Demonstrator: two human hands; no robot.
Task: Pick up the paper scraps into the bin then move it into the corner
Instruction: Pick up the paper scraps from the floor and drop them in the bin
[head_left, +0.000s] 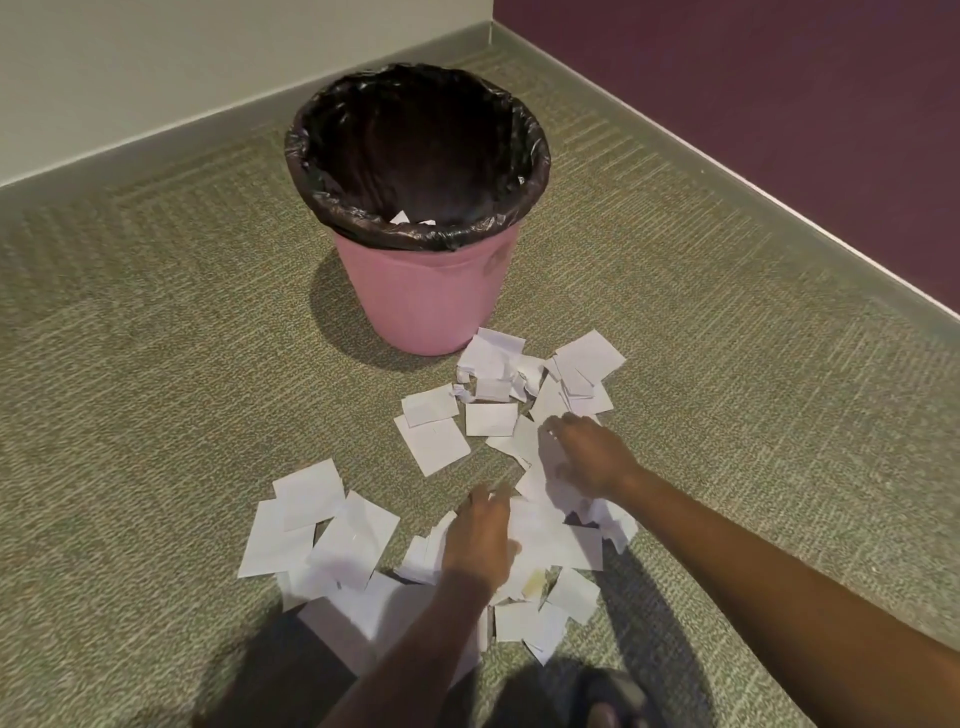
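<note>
head view: the bin (423, 291) stands short of the corner, a scrap or two inside. most paper scraps (441, 447) lie before it. left hand (480, 540) and right hand (584, 457) press spread-fingered on them, gripping nothing clearly.

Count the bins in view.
1: the bin, pink with a black liner, stands on the carpet near the corner, beyond the scraps. None seems hidden.

Pink bin (426, 296), black liner (415, 156), white paper scraps (436, 441), green-beige striped carpet (156, 364).
</note>
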